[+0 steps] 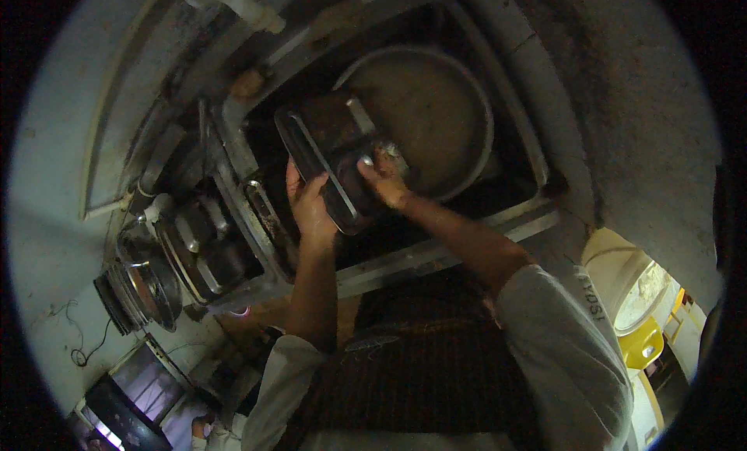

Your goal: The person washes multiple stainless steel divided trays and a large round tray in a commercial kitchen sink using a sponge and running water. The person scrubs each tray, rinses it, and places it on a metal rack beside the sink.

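Note:
A rectangular stainless-steel food pan (324,115) is tilted over the sink. My left hand (309,203) grips its near left rim, thumb on the upper side and fingers around the edge. My right hand (384,176) lies against the pan's right part, its fingers closed around a small pale crumpled thing (390,149), perhaps a scrubbing pad, mostly hidden. Just beyond the pan, a large round basin (443,118) of cloudy brownish liquid sits in the sink; the pan overlaps its left side.
The metal sink rim (449,241) surrounds the basin. Metal pans (201,241) and stacked metal vessels (140,296) stand at left. A brownish lump (248,84) sits on the back ledge near a white pipe (233,1). Pale and yellow containers (639,340) stand lower right.

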A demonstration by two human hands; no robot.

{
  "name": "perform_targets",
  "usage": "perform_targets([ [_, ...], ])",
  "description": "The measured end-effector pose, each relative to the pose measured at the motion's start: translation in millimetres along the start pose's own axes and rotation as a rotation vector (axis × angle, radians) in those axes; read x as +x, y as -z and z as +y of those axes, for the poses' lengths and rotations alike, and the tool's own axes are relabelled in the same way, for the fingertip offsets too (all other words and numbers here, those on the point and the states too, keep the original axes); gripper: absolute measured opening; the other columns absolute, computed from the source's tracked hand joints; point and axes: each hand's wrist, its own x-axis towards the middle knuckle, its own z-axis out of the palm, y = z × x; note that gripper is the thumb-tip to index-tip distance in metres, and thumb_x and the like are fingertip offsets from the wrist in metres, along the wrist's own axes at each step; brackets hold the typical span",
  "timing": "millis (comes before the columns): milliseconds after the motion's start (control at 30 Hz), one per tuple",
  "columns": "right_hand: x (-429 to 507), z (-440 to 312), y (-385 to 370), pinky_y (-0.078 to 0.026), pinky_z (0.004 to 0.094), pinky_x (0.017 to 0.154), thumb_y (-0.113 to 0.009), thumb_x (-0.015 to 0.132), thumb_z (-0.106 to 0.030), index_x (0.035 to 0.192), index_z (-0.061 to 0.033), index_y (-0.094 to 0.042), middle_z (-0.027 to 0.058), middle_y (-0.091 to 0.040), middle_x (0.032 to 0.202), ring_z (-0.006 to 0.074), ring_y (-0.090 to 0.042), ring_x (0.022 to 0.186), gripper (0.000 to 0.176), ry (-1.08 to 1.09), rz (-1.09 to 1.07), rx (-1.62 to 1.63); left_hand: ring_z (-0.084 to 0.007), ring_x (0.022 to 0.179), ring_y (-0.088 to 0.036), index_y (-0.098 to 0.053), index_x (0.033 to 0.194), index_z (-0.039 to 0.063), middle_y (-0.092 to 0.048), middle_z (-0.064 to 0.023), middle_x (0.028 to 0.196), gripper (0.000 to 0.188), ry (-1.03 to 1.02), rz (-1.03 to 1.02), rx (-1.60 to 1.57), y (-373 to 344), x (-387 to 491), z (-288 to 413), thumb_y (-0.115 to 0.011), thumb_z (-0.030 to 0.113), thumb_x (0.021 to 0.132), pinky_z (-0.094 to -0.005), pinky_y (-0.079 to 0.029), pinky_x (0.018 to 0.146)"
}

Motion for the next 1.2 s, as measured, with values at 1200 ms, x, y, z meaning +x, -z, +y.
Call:
perform_targets([
  [1200, 88, -135, -24, -0.026, 0.0416, 0.111, -0.041, 0.098, -0.028, 0.137, -0.0091, -0.039, 0.0184, -0.037, 0.142, 0.0367, -0.035, 0.132, 0.044, 0.413, 0.173, 0.087, -0.0186, 0.111, -0.055, -0.034, 0.14, 0.0, -0.055, -0.0107, 0.125, 0.054, -0.299, -0.061, 0.797, 13, -7, -1, -0.055, 0.002, 0.091, -0.0294, -0.04, 0.097],
])
